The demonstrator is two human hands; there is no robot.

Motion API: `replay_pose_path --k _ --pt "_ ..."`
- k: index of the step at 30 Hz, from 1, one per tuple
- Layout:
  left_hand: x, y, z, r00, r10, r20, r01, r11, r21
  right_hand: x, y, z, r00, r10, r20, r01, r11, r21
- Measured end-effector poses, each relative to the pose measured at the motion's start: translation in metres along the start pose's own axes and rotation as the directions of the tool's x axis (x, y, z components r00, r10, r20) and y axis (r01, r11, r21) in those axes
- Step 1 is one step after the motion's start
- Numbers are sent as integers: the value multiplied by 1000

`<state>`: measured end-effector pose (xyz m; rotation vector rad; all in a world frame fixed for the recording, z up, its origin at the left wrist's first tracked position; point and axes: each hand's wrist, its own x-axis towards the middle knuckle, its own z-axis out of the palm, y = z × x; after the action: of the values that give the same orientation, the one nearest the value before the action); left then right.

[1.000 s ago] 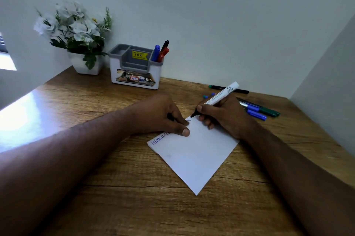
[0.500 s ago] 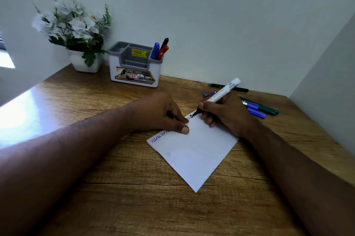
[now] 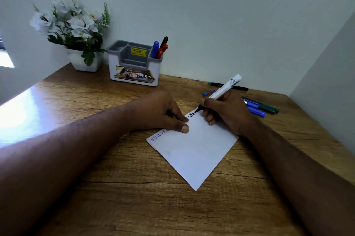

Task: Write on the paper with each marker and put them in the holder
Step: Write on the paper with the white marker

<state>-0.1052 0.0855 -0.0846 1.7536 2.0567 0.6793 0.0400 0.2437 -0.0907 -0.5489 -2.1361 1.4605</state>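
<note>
On the white paper [image 3: 194,151], right hand [image 3: 226,113] grips a white black-tipped marker [image 3: 222,91].

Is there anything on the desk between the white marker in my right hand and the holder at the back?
Nothing visible blocks it: bare desk lies between the white marker and the holder. The left hand sits nearer, off that line.
</note>
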Motion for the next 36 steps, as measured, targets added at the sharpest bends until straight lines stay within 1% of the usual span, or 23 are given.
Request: replay_pose_path --k 9,13,22,26,32,36 --pt "0 0 0 1000 11 -5 -11 1000 6 -1 -2 1 1000 9 -10 -9 999 -37" --pt "1 -1 1 1000 10 0 -10 1000 -1 1 0 0 999 7 -36 -7 1000 5" --pt "1 -3 1 999 32 -16 -32 1000 0 3 2 0 999 29 -41 -30 999 -23" --pt "1 -3 1 999 42 -19 -42 999 -7 4 3 0 997 31 -70 -31 999 8" --pt "2 -3 1 999 32 -12 -32 999 6 4 5 -2 996 43 -75 -46 998 -40" --pt "2 -2 1 999 33 -7 -33 999 4 3 3 -2 996 28 -90 -29 1000 -4"
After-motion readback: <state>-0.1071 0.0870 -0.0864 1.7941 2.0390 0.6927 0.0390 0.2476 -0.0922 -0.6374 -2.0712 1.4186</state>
